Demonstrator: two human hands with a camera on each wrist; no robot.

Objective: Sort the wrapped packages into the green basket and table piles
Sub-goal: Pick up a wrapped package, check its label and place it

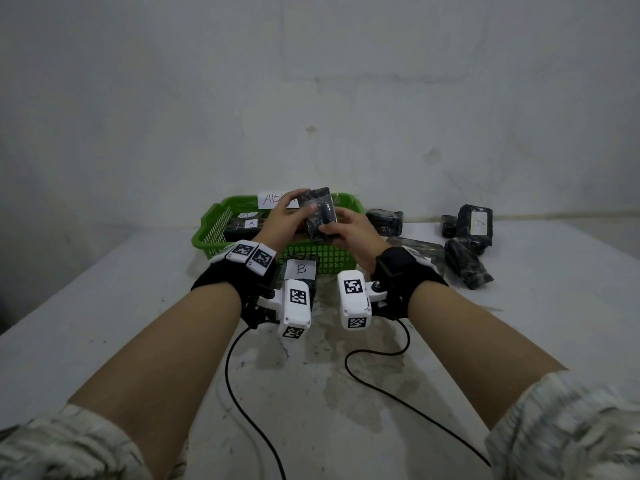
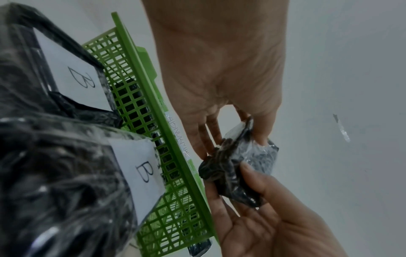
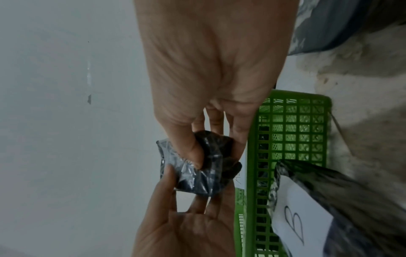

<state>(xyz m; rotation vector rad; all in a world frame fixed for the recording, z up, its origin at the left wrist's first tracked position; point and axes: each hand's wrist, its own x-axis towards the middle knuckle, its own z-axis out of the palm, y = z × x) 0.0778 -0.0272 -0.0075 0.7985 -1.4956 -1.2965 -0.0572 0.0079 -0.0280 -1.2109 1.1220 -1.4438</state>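
We hold one small wrapped package in the air above the green basket, at the far middle of the table. Our left hand pinches its upper end between thumb and fingertips, while our right hand pinches its lower end the same way, so neither hand is free. No letter label shows on the package in any view, and we appear to be turning it over to find one. Inside the basket lie packages labelled A, under a paper sign on the far rim. A pile marked B sits on the table just in front of the basket's near wall. To the right, an unsorted heap of dark packages waits. The step in hand looks like reading, not placing. The next move calls for finding the letter, then letting go with one hand and carrying the package either down into the basket or nearer, onto the B pile.
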